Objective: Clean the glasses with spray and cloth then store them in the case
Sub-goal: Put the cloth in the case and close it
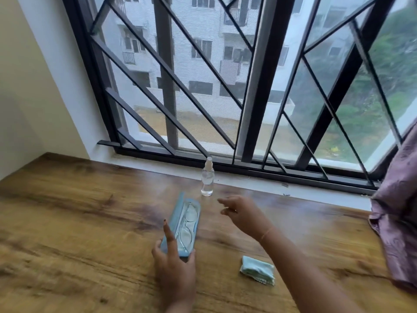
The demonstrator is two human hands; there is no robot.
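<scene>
table (79, 211): wood-grain top filling the lower half of the view, running back to a pale sill under the barred window (225, 75).
case (183, 227): light blue, lying open near the middle of the table, long axis running from about 6 o'clock to 12 o'clock; its lid stands up along the left edge.
glasses (188, 224): thin metal frame with clear lenses, lying inside the open case; the temples are hard to make out against the lining.
left hand (174, 263): at the case's near end, 6 o'clock of it; thumb on the right corner, one finger raised along the left edge (nail dark), the hand cupping the end of the case rather than clenching. the wrist is cut off by the bottom edge.
right hand (241, 213): in the air at about 3 o'clock of the case, fingers loose and spread, holding nothing; motion blur smears the fingertips, which point toward the bottle without touching it.
spray bottle (207, 177): clear, upright, capped, at 12 o'clock of the case near the sill, apart from both hands.
cloth (258, 269): pale green, folded, on the table at roughly 4 o'clock of the case, partly under the line of the right forearm.
curtain (397, 211): mauve fabric at the far right, cut off by the frame edge, its lower folds resting on the table.
</scene>
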